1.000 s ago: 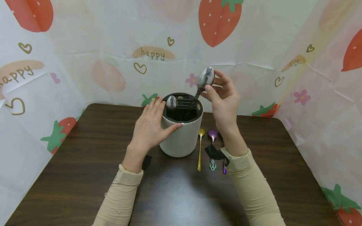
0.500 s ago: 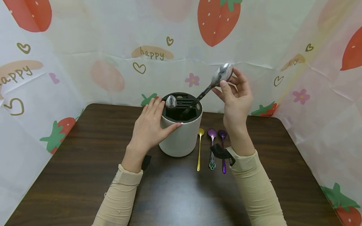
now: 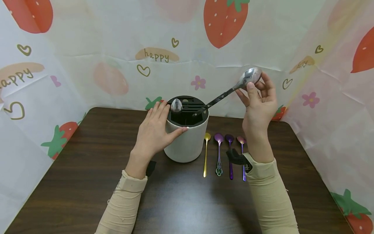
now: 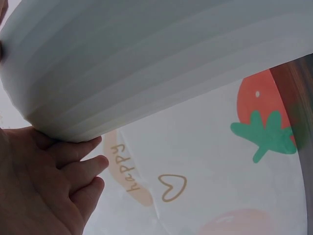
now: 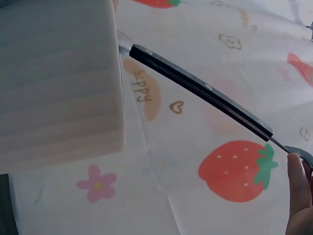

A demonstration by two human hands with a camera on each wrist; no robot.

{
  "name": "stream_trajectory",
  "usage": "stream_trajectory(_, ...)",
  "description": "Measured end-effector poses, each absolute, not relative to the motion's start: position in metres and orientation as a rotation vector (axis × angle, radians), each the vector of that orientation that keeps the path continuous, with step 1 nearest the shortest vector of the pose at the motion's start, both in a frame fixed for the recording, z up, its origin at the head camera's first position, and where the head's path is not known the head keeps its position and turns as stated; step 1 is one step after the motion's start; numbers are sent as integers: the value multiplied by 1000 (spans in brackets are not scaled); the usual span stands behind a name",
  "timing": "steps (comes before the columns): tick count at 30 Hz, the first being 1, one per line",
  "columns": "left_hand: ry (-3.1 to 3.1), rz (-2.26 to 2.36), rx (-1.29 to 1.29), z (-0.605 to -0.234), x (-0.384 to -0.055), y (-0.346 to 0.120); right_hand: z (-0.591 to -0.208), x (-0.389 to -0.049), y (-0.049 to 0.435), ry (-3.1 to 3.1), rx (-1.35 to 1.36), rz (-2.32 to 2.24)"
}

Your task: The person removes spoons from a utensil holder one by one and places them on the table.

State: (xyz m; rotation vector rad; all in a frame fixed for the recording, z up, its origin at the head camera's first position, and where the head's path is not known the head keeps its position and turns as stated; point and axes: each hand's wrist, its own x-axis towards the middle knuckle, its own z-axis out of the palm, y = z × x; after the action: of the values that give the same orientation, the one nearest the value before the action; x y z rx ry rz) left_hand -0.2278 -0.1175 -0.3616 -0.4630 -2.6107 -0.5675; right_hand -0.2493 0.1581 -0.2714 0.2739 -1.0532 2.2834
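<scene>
My right hand (image 3: 259,105) pinches a spoon (image 3: 224,95) by its silver bowl, up and to the right of a white utensil holder (image 3: 185,146). The spoon's black riveted handle (image 5: 200,90) slants down toward the holder, its end overlapping the black slotted top (image 3: 187,97). My left hand (image 3: 153,130) rests against the holder's left side, fingers straight at the rim and thumb along the front. In the left wrist view, the fingertips touch the pale ribbed wall (image 4: 146,63). A second spoon (image 3: 176,106) stands in the holder, only its silver bowl showing.
Right of the holder on the dark wooden table (image 3: 73,182) lie a gold spoon (image 3: 205,156), a purple spoon with an ornate handle (image 3: 218,152), a dark purple spoon (image 3: 229,139) and a pinkish spoon (image 3: 241,140). A strawberry-print cloth (image 3: 117,32) hangs behind the table.
My right hand has moved right, drawing the spoon's handle up out of the holder and tilting it flatter. The left hand has stayed in place.
</scene>
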Motion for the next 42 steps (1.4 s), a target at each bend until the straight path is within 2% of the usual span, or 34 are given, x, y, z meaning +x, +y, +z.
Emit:
stream_trajectory(16,-2621,-565,-458,-362,-228,-119,-280,-247,208,-1046,89,2278)
stream_trajectory(29,-2618,-564,-459,-362,-228,-119,-309,-251,247,-1250,32,2256)
stream_trajectory(42,-2605,-578,-469,-363,-229,-119,-349,-255,278,-1673,-139,2198)
